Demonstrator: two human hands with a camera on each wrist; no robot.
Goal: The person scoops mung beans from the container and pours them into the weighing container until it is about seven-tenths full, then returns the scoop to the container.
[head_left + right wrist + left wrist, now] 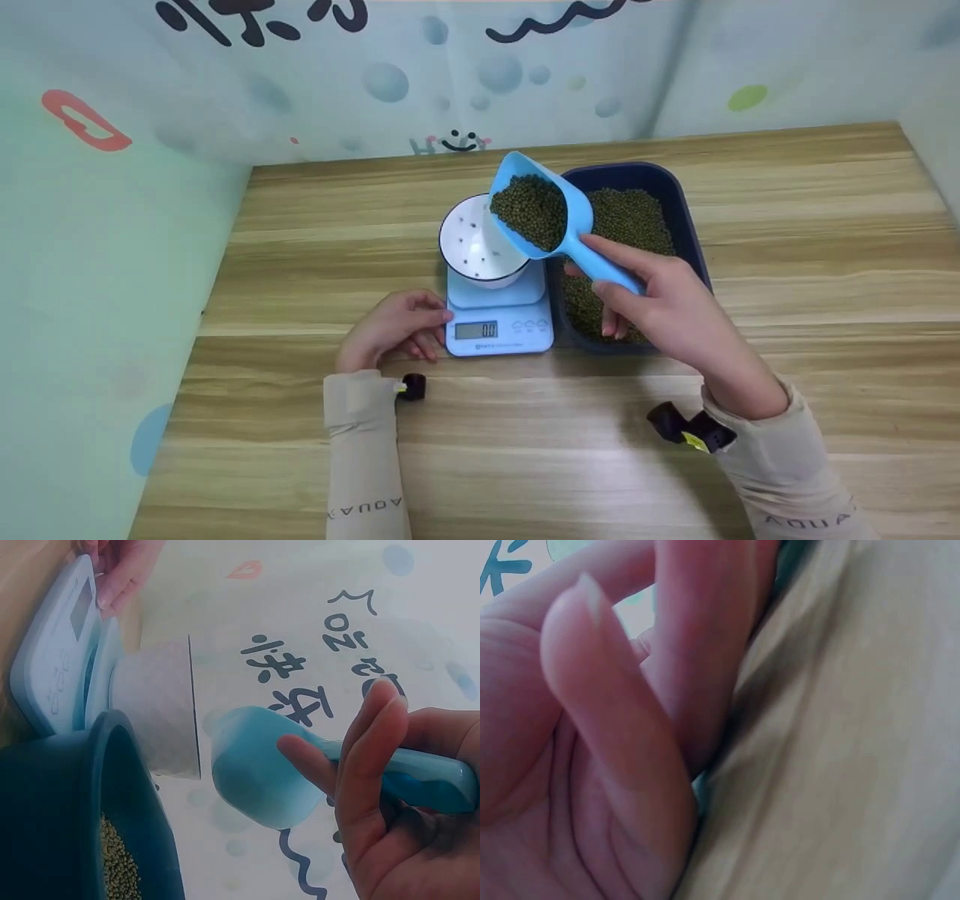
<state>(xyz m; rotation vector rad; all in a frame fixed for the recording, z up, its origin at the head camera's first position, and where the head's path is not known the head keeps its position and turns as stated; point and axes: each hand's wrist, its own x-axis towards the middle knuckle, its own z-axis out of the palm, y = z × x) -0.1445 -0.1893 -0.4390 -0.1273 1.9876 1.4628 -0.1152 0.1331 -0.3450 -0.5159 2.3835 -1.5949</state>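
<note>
My right hand (667, 300) grips the handle of a light blue scoop (581, 210) heaped with small dark green beans (531, 210). The scoop is held over the right rim of a white bowl (480, 244) with a dark edge and small dark marks inside. Under the bowl stands a pale blue kitchen scale (499, 330), whose display reads 0.0. Beside the scale's left edge rests my left hand (397, 324), fingers loosely bent and thumb touching the edge. Seen from the right wrist, the scoop (259, 769) shows its underside near the bowl (154, 701).
Right of the scale stands a dark blue tub (694, 247) holding more of the beans, partly hidden by the scoop and my right hand. Everything stands on a wood-grain table (480, 435). A printed curtain (450, 75) hangs behind the table and along its left side.
</note>
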